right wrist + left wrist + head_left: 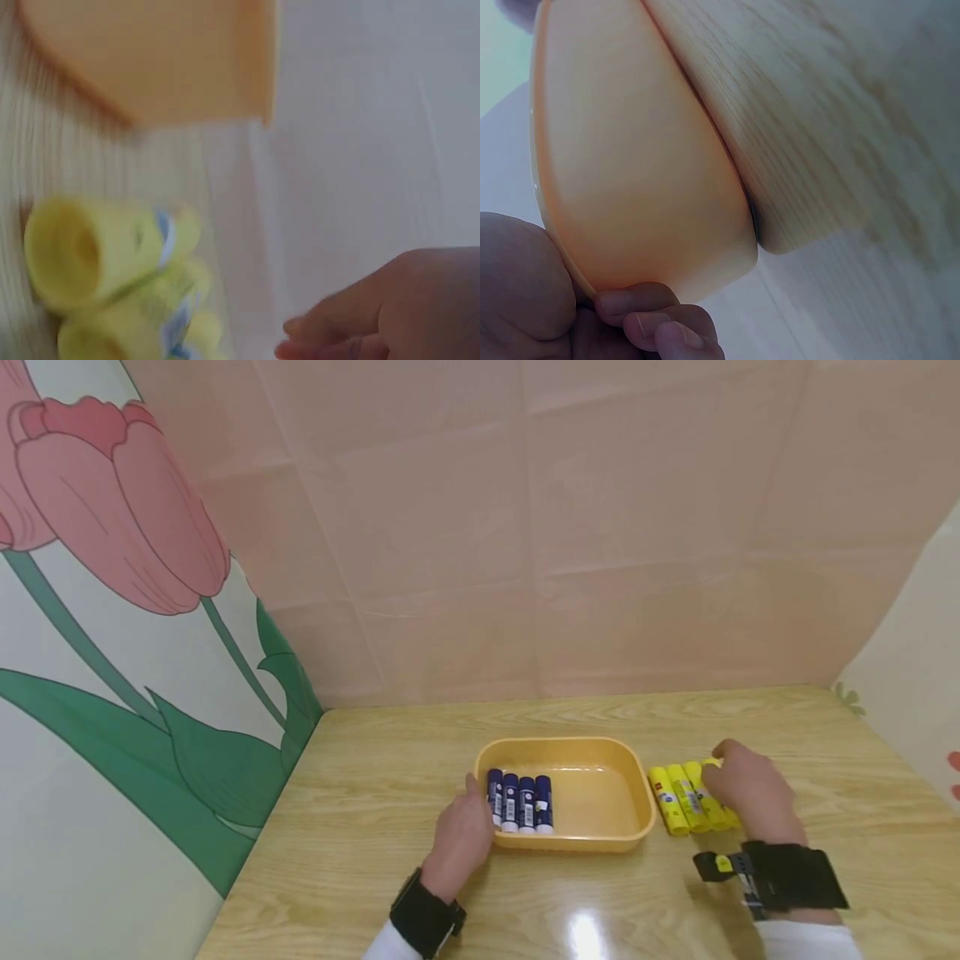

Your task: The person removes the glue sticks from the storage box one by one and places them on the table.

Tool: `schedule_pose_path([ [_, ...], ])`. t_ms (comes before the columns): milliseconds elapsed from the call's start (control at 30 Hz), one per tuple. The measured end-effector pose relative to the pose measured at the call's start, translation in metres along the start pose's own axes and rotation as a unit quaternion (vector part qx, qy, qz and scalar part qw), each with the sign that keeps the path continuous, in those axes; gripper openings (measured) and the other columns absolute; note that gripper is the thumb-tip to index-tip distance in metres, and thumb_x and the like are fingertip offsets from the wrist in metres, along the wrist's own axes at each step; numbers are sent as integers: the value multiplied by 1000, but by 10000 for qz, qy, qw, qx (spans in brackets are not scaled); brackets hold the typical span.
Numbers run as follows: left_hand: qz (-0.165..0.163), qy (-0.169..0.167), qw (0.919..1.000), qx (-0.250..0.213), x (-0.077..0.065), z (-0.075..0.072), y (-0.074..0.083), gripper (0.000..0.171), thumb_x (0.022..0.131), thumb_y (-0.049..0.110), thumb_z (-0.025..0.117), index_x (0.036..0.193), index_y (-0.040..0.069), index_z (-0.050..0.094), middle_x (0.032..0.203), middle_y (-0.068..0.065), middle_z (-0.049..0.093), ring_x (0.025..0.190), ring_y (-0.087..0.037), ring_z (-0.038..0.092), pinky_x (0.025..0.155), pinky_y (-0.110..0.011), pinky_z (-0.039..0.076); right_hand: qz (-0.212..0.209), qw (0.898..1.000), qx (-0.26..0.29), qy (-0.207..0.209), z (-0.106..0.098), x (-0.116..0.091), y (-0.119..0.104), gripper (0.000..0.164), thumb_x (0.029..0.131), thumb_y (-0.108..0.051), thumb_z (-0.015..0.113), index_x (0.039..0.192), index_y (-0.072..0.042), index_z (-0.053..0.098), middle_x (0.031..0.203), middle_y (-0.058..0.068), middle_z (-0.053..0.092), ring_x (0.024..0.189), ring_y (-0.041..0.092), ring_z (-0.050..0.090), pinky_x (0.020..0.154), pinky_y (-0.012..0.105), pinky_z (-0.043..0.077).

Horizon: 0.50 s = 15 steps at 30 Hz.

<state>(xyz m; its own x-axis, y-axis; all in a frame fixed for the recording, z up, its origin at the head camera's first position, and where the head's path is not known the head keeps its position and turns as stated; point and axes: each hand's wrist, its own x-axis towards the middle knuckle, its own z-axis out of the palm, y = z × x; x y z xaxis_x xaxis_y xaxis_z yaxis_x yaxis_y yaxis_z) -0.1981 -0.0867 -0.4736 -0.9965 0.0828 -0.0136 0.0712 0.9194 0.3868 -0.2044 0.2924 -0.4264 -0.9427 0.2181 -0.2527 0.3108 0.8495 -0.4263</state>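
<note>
Tray: centre of the frame on the desk, blue sticks in its left part.
Left grip: pinches the tray's lower-left rim.
Right grip: at the yellow sticks, right of centre; cannot tell whether it holds one.
Handling: best to brace the tray and take sticks singly.

Table lies free behind the tray; yellow tubes block its right.
</note>
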Motion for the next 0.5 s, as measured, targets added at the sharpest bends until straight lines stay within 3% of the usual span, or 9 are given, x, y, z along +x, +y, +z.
schedule_pose_path([
  [133, -27, -1, 10000, -15, 0, 0, 0, 55, 105, 18, 47, 151, -8, 32, 89, -17, 65, 66, -18, 57, 60, -33, 52, -405, 9991, -113, -54, 4, -8, -23, 55, 101, -29, 44, 138, 12, 39, 121, 39, 54, 90, 41, 57, 68, 49, 50],
  [333, -139, -91, 9998, -132, 1, -1, 1, 56, 105, 19, 46, 152, -7, 31, 86, -14, 63, 64, -17, 54, 56, -30, 48, -896, 9952, -356, -136, 11, -22, -49, 71, 99, -43, 54, 142, 11, 38, 124, 38, 56, 100, 48, 60, 77, 61, 51],
  [500, -153, -110, 9997, -139, 0, -1, 1, 56, 105, 19, 46, 152, -7, 31, 85, -14, 63, 65, -17, 54, 56, -30, 47, -1070, 9928, -507, -193, 17, -29, -61, 69, 96, -37, 60, 142, 10, 39, 125, 37, 56, 97, 42, 61, 74, 60, 51],
])
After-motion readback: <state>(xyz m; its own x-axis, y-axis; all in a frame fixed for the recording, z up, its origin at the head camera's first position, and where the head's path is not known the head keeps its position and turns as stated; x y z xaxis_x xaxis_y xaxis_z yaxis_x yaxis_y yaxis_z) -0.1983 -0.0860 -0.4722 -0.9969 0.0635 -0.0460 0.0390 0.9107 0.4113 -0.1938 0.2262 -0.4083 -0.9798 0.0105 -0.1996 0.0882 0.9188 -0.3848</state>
